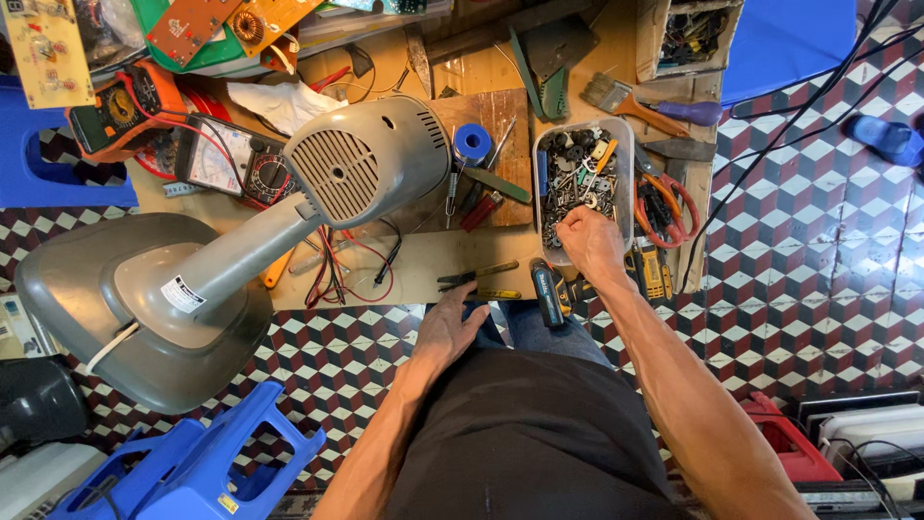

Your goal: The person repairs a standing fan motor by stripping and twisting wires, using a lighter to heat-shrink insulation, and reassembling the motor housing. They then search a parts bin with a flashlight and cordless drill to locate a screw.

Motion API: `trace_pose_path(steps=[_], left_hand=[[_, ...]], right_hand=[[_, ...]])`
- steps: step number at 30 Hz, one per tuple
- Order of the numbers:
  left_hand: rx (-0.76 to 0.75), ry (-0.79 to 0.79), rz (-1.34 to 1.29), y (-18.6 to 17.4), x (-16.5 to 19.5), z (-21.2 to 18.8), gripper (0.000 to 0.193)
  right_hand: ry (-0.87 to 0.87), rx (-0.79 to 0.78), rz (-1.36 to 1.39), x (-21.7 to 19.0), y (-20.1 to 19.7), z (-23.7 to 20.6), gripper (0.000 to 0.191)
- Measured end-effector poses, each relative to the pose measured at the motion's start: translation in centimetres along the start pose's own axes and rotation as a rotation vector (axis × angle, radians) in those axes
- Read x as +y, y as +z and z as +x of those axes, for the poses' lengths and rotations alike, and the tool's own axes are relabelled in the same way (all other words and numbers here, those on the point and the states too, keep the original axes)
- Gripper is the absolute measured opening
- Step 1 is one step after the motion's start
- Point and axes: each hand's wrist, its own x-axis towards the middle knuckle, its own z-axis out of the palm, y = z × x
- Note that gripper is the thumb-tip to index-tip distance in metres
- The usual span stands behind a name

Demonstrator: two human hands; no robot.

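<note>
My right hand point(589, 241) reaches into the near end of a clear plastic tub point(624, 159) full of several screws and small metal parts; its fingers are curled down among them and what they pinch is hidden. My left hand point(448, 327) rests with fingers apart at the front edge of the low wooden table point(433, 262), holding nothing. A grey fan body point(361, 164) on its stand and base point(135, 299) lies tilted across the table's left side. A dark screwdriver point(476, 275) lies just beyond my left hand.
Orange and grey multimeters point(120, 106) with red and black leads sit at back left. A blue solder spool point(472, 143), a paintbrush point(630, 101), orange-handled pliers point(664, 207) and a black tool point(547, 289) surround the tub. Blue stools point(192, 462) stand on the checkered floor.
</note>
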Motion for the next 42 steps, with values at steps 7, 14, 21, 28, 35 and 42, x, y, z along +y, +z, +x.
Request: trace_pose_path(steps=[7, 14, 21, 28, 35, 42], left_hand=[[-0.02, -0.049, -0.341, -0.9, 5.6, 1.6, 0.051], [-0.157, 0.171, -0.87, -1.2, 10.7, 4.7, 0.044], [-0.271, 0.12, -1.055, -2.0, 11.8, 4.9, 0.043], [-0.266, 0.071, -1.185, -2.0, 12.2, 4.9, 0.037], [-0.375, -0.087, -1.563, -2.5, 12.5, 4.6, 0.035], [-0.436, -0.134, -1.736, -3.1, 12.9, 4.4, 0.025]], right_hand=[[0.104, -0.273, 0.649, -2.3, -5.6, -4.8, 0.023], [0.09, -0.55, 1.122, -4.9, -9.3, -8.0, 0.025], [0.055, -0.603, 1.184, -5.7, -10.1, -8.1, 0.024], [0.067, -0.565, 1.15, -6.6, -10.2, -8.0, 0.029], [-0.108, -0.329, 1.029, -9.2, -10.0, -8.6, 0.026], [-0.188, -0.285, 0.829, -11.1, -10.5, -9.2, 0.025]])
